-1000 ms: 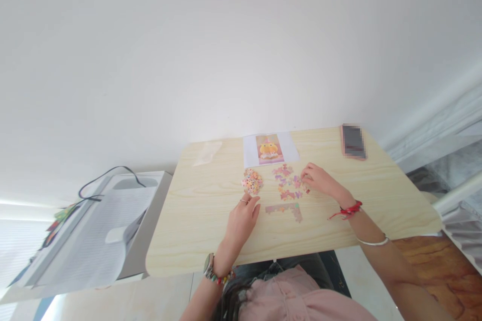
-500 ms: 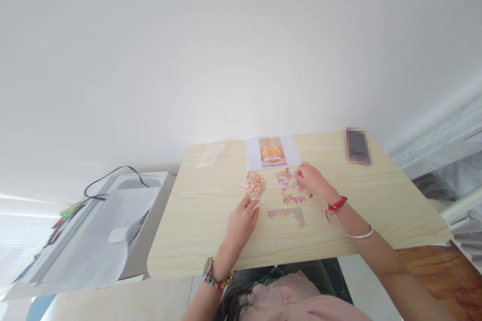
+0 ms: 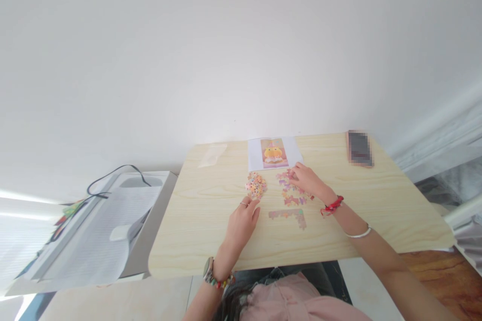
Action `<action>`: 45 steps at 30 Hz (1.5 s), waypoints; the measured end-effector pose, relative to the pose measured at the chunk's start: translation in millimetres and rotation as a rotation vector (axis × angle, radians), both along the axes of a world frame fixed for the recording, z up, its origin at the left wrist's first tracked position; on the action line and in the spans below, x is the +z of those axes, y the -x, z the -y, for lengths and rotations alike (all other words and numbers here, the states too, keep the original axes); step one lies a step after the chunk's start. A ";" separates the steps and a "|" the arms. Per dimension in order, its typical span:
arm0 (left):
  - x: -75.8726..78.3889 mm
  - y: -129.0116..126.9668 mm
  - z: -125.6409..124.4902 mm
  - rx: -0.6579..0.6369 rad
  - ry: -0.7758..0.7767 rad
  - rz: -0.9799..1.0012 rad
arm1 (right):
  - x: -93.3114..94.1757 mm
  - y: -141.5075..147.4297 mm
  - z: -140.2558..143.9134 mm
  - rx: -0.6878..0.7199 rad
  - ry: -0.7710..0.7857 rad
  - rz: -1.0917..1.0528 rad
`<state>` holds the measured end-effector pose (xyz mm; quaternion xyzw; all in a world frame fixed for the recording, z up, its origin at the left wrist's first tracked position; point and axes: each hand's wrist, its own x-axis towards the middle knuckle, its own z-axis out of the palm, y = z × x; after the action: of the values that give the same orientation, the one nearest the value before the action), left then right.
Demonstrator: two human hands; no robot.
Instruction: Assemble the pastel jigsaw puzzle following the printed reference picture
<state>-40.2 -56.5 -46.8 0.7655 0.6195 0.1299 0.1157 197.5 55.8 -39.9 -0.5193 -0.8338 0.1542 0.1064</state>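
My right hand [image 3: 307, 179] reaches over a spread of loose pink and purple puzzle pieces [image 3: 295, 200]. Its thumb and fingers are pinched together on a puzzle piece at the top of that spread, mostly covered by the fingertips. My left hand [image 3: 243, 220] rests on the table with fingers loosely bent and thumb apart, holding nothing. Its fingertips lie at the lower edge of a heap of mixed puzzle pieces [image 3: 256, 185]. Between my hands and closer to me is a joined corner strip of puzzle [image 3: 285, 214]. A printed sheet [image 3: 254, 153] with a yellow-orange figure lies beyond the pieces.
The wooden table [image 3: 196, 210] stands against a white wall. A phone [image 3: 359, 148], blurred out, lies at the far right corner. Translucent tape or film [image 3: 213, 155] is at the back left. Beside the table, papers [image 3: 109, 225] and a black cable [image 3: 113, 170] sit on a white surface.
My right hand has moved a little left, onto the upper part of the loose pieces. My left hand stays beside the heap. The whole view has shifted slightly.
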 end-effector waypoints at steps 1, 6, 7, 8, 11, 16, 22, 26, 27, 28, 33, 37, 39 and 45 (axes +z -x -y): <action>0.6 0.6 0.3 0.004 0.005 -0.001 | -1.2 -1.1 0.7 -0.009 0.000 -0.003; 1.5 4.0 1.6 0.010 0.020 -0.006 | -9.1 -28.5 -2.6 -0.062 0.014 -0.119; 1.5 4.3 1.6 0.009 0.021 -0.008 | -10.6 -36.1 -4.6 -0.087 0.011 -0.125; 1.5 4.4 1.4 0.008 0.023 -0.010 | -12.0 -43.3 -6.8 -0.118 0.009 -0.120; 1.9 3.2 0.4 0.006 0.028 -0.013 | -14.6 -59.5 -12.3 -0.194 0.032 -0.082; 2.2 0.0 -0.7 -0.003 0.021 -0.008 | -8.1 -61.8 -7.6 -0.200 0.056 -0.054; 2.5 0.0 -0.1 -0.011 0.007 -0.009 | 0.2 -51.9 16.8 -0.046 0.029 -0.114; 2.5 -0.1 0.4 -0.015 0.012 -0.009 | -5.7 -55.0 23.7 -0.038 0.022 -0.121; 2.6 -0.5 0.5 -0.014 0.017 -0.009 | -6.8 -56.3 23.4 -0.045 0.014 -0.125; 2.8 -0.9 0.4 -0.013 0.022 -0.008 | -7.4 -57.6 22.6 -0.051 0.006 -0.130; 6.0 -3.5 -0.3 0.002 0.034 -0.001 | -5.5 -61.6 20.2 -0.052 0.004 -0.147; 7.8 -4.8 -0.3 -0.002 0.066 -0.006 | -5.9 -61.0 26.5 -0.007 0.049 -0.142; 7.8 -5.1 -0.2 -0.007 0.070 -0.010 | -6.4 -59.0 30.0 0.001 0.065 -0.126; 8.0 -4.3 0.4 -0.013 0.053 0.003 | -5.1 -54.5 30.7 -0.031 0.064 -0.107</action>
<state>-35.9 -56.9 -38.8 0.7661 0.6174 0.1140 0.1376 252.0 25.1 -45.0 -0.5262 -0.8135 0.2067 0.1366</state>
